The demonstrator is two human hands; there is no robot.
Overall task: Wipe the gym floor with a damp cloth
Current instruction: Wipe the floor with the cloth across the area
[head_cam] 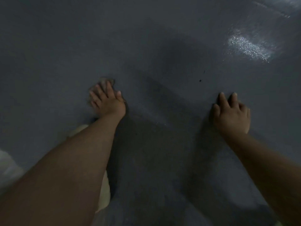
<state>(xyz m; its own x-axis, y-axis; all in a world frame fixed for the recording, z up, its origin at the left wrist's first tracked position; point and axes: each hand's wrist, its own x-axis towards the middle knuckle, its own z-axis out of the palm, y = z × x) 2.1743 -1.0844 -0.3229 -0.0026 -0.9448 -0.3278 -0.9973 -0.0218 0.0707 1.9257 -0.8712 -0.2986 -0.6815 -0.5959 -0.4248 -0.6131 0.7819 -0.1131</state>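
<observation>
The wiping stroke looked under way: the left hand [107, 100] pressed flat, fingers spread, on a crumpled cloth [104, 82] lying on the dark gym floor [162, 46]. The right hand [231, 113] braced open on the floor, well apart. Next, probably a sweep toward the unwiped area (a wet sheen glinted far right).

ahead: bare floor [146, 38], open on all sides | between hands: open dark strip, only two small specks [200, 80] | left: left hand [107, 100] flat on cloth [104, 81] takes that patch | right: right hand [231, 113] planted on floor | near left: pale fabric [104, 193] (blurred) under forearm | far right: wet sheen [249, 46]
</observation>
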